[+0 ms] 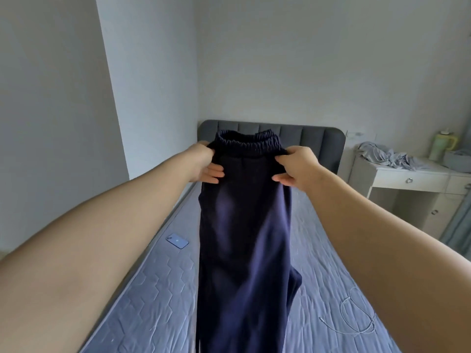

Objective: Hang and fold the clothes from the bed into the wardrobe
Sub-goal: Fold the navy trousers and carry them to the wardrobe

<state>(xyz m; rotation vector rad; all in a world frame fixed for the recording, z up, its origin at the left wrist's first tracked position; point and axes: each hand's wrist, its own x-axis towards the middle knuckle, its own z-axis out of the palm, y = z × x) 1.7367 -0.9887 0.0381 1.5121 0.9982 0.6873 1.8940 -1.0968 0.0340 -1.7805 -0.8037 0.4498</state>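
Observation:
A pair of navy blue trousers with an elastic waistband hangs upright in front of me above the bed. My left hand pinches the left end of the waistband, thumb behind and fingers in front. My right hand pinches the right end the same way. The legs drop straight down together and run out of the bottom of the frame. The wardrobe is out of sight.
A blue phone lies near the bed's left edge. A white cable lies coiled at the right. A grey headboard stands behind. A white desk at the right holds a crumpled grey garment and a pale green bottle.

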